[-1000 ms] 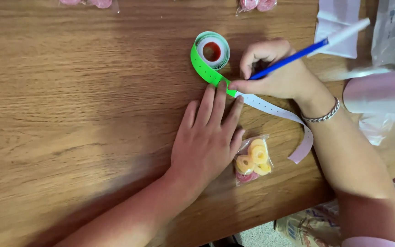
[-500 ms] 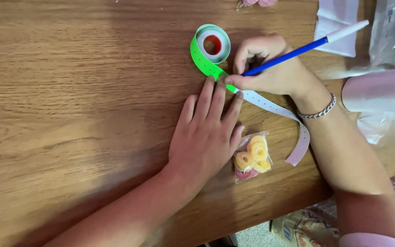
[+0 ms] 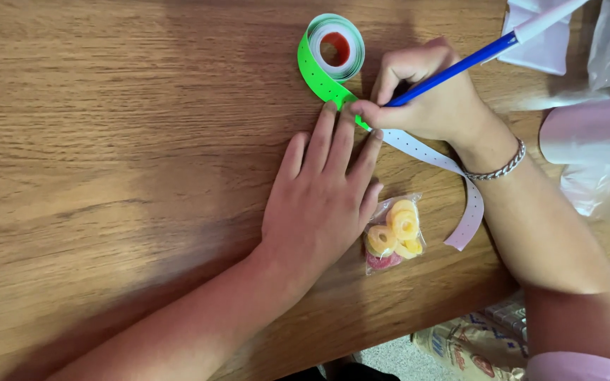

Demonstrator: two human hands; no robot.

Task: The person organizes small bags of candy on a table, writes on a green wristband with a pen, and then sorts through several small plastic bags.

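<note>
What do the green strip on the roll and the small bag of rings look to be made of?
Green perforated strip: thin paper or plastic film, matte; it curls and has rows of punched holes. Small clear bag of yellow and red rings: glossy plastic film, with glints; the rings look like sugared gummy sweets.

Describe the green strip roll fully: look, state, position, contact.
The green strip roll lies on the wooden table, partly unwound. It has a red core, a bright green face, a pale back and rows of small holes. The left hand presses its loose tail flat; the right hand holds a blue pen to it.
</note>
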